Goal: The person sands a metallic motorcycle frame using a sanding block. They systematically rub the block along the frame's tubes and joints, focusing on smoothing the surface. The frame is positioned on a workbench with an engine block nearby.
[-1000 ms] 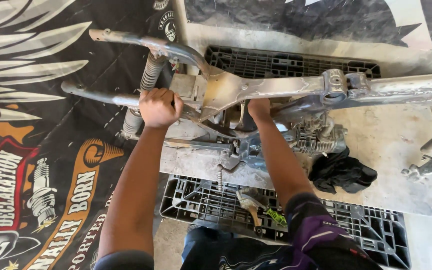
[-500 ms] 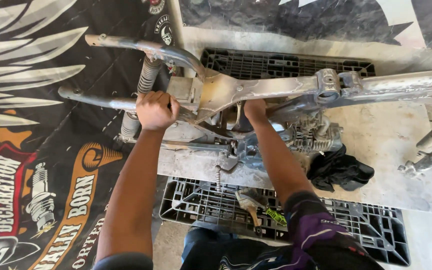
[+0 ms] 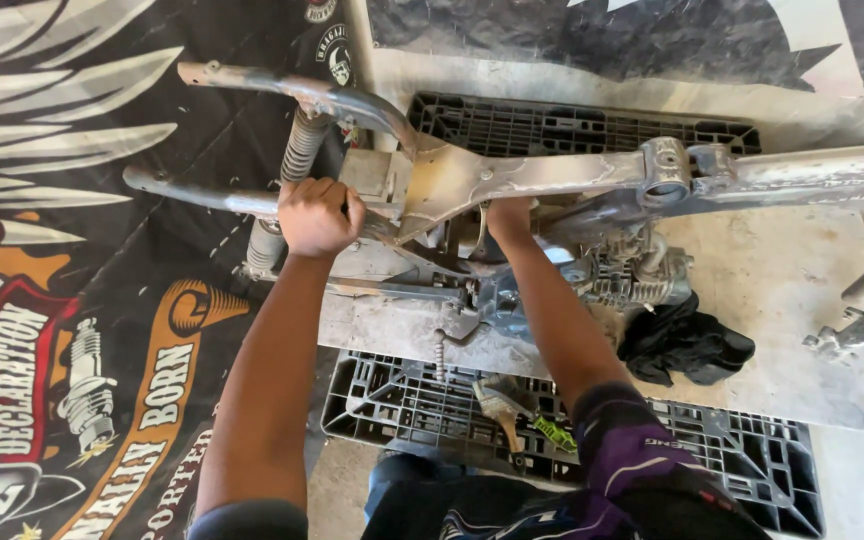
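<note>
Bare grey steel motorcycle frame (image 3: 552, 180) is being gripped — left hand (image 3: 317, 215) clamped on its rear tube. Right hand (image 3: 510, 215) reaches under the backbone, grip hidden — likely a lift, needing both hands firm.

Seen from above, a bare grey motorcycle frame (image 3: 512, 180) stretches across the upper half of the picture, resting over a pale slab (image 3: 782, 300) laid on black plastic pallets (image 3: 752, 460). The left hand (image 3: 317, 215), left of centre, is clenched around a rear frame tube (image 3: 192, 192). The right hand (image 3: 510, 215), at centre, reaches under the frame's spine, its fingers hidden. An engine (image 3: 632, 275) sits beneath the frame, with a crumpled black rag (image 3: 687, 345) just right of it. A printed banner (image 3: 72, 380) covers the left side.
</note>
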